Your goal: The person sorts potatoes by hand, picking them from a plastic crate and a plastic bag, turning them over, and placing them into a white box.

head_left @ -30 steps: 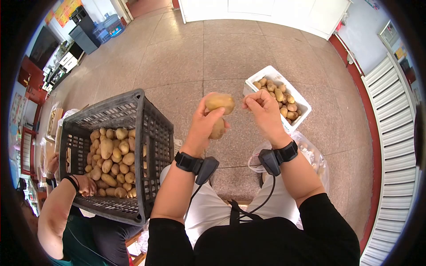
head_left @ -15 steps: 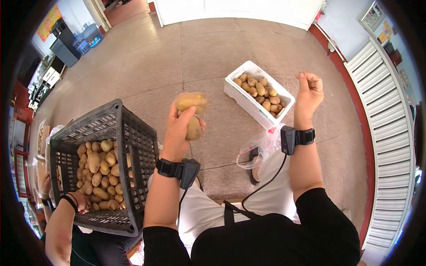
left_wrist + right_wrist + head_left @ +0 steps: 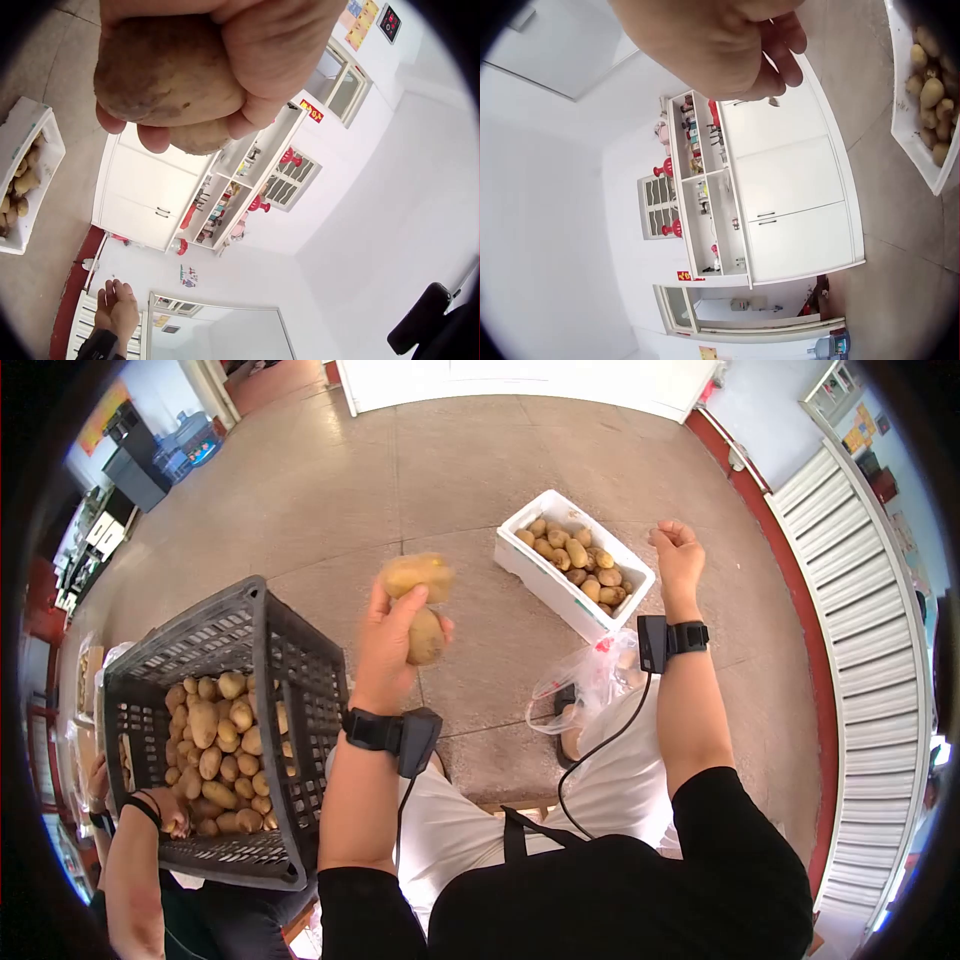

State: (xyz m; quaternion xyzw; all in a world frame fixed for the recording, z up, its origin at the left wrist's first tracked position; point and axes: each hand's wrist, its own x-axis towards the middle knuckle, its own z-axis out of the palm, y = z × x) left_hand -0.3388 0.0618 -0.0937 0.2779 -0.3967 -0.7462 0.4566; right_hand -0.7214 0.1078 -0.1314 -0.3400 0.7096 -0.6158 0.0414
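My left hand (image 3: 383, 655) grips two potatoes, an upper one (image 3: 415, 575) blurred by motion and a lower one (image 3: 425, 638). In the left wrist view, a brown-marked potato (image 3: 165, 71) fills the grasp, with part of the other (image 3: 201, 136) behind it. My right hand (image 3: 680, 565) is raised right of the white foam box (image 3: 545, 582), fingers loosely bent, with no potato. A tiny brown bit (image 3: 774, 101) shows just below its fingertips in the right wrist view; whether it is held or falling, I cannot tell. The box contains several potatoes (image 3: 577, 552).
A black plastic crate (image 3: 262, 690) of potatoes stands at the left, and another person's hand (image 3: 170, 810) reaches into it. A clear plastic bag (image 3: 590, 680) lies by my leg. Behind the box are tiled floor (image 3: 470, 470) and a white cabinet (image 3: 520, 380).
My hands have moved apart: the right has swung away to the right, past the foam box, while the left still grips both potatoes. The head view has shifted.
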